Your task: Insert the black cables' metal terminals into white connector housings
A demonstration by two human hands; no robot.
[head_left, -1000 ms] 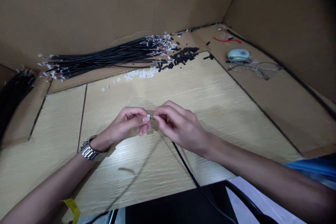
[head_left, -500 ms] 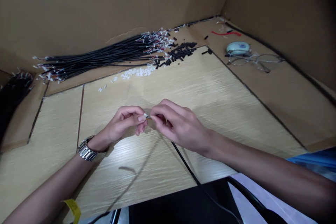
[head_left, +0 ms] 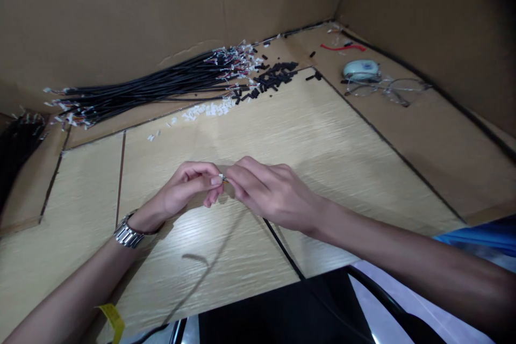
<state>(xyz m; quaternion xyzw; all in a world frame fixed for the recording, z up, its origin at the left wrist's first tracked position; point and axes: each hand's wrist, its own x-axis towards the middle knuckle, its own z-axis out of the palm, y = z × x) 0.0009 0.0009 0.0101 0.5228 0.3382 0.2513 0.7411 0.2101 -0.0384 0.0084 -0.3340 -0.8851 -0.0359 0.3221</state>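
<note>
Between thumb and fingertips, my left hand (head_left: 193, 185) pinches a small white connector (head_left: 221, 176). My right hand (head_left: 272, 188) is closed on the thin wires at the end of a black cable (head_left: 284, 250), its fingertips right beside the connector. A short bit of coloured wire shows between the two hands; how far the wires sit in the connector is too small to tell. From under my right palm the cable runs down over the table's front edge.
Behind my hands lie a bundle of black cables (head_left: 161, 78), loose white connectors (head_left: 213, 107) and short black sleeves (head_left: 276, 76). Eyeglasses (head_left: 391, 88), a pale green oval object (head_left: 360, 69) and a red strip (head_left: 342, 47) lie at right. Cardboard walls (head_left: 161, 5) enclose the table (head_left: 322, 134).
My right fingertips have moved left, closer to the connector, so less wire shows between the hands. The whole view has shifted slightly.
</note>
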